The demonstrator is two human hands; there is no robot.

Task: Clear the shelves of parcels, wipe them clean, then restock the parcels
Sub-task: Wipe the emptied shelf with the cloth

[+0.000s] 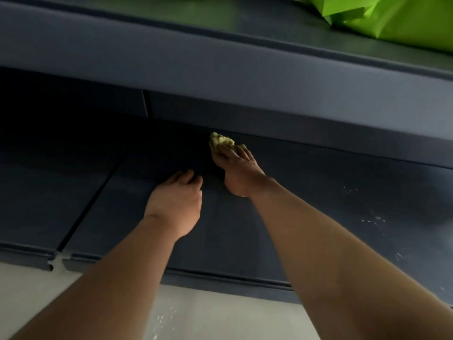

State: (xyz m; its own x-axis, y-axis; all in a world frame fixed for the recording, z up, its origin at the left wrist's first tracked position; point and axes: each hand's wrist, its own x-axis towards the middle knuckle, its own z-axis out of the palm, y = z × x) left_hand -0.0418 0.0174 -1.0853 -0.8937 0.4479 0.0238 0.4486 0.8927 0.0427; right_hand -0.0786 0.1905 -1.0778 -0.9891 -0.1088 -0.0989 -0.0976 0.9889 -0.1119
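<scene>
1. My right hand point(236, 165) is stretched deep along the lower shelf point(306, 204), fingers pressed flat on a crumpled yellow cloth point(221, 141). I pin it under my fingers instead of bunching it in a fist, so more of it rubs the surface.
2. The cloth sits at the far back of the lower shelf, right where the shelf meets the dark rear wall. I judge I am working the back edge because grime gathers there and it is the hardest part to reach.
3. My left hand point(175, 204) rests on the lower shelf nearer the front lip than the cloth, fingers loosely curled, holding nothing. It looks placed to prop me while I lean in.
4. Pale specks point(372, 219) show on the lower shelf to the right of the cloth, nearer the front, so that patch probably needs a pass yet.
5. A green parcel point(392, 18) lies on the upper shelf point(220, 62), above the lower shelf and to the right. No parcels show on the lower shelf, which suits wiping it.
</scene>
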